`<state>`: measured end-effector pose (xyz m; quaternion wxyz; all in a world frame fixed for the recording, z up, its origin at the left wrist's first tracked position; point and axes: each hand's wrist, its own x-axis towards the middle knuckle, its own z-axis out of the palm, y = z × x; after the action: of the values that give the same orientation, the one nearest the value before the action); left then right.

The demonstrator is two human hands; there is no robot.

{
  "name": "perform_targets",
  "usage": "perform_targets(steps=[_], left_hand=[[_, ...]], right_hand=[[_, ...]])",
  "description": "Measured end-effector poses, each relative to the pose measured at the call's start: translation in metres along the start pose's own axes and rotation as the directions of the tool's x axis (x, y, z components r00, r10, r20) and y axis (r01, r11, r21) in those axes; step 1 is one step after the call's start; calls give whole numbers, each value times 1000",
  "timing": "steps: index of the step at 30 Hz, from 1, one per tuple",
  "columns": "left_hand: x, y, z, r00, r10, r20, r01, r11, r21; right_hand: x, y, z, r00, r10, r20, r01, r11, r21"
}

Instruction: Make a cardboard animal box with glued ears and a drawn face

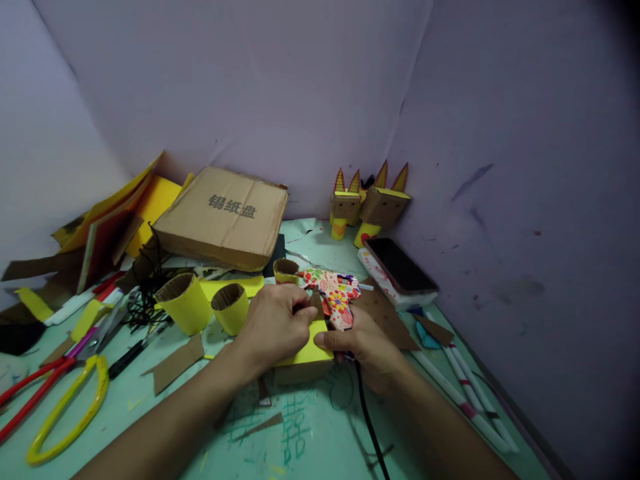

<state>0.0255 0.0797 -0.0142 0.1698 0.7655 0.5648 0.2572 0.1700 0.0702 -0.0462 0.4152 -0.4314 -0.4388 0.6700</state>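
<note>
A small cardboard box with a yellow top (299, 353) lies in front of me on the green table. My left hand (280, 323) is closed over it, thumb and forefinger pinching a small pointed cardboard piece (317, 305) that stands at its top. In my right hand (367, 343) is a flower-patterned hot glue gun (336, 293), its nozzle pointing left. The right thumb presses on the yellow top. Beyond my left hand stands a small yellow cardboard tube (287, 269). Two more yellow tubes (184, 303) are to its left.
Red-and-yellow-handled scissors (95, 373) lie at left beside a black pen (133, 357). A flat cardboard carton (223, 213) leans at the back. Cardboard animal figures (383, 207) stand in the corner. A phone (400, 265) rests at right, near glue sticks (467, 393). A black cord (367, 413) trails frontward.
</note>
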Motion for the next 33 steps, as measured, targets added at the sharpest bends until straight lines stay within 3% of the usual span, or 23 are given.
perform_targets(steps=[20, 27, 33], left_hand=[[2, -2, -4, 998, 9, 59, -10, 1000, 12], [4, 1, -12, 995, -43, 94, 55, 990, -127], [4, -1, -9, 995, 6, 99, 11, 985, -170]], right_hand=[[1, -1, -1, 1000, 29, 8, -28, 1000, -2], [12, 9, -7, 998, 35, 48, -35, 999, 8], [8, 5, -4, 999, 36, 18, -36, 999, 9]])
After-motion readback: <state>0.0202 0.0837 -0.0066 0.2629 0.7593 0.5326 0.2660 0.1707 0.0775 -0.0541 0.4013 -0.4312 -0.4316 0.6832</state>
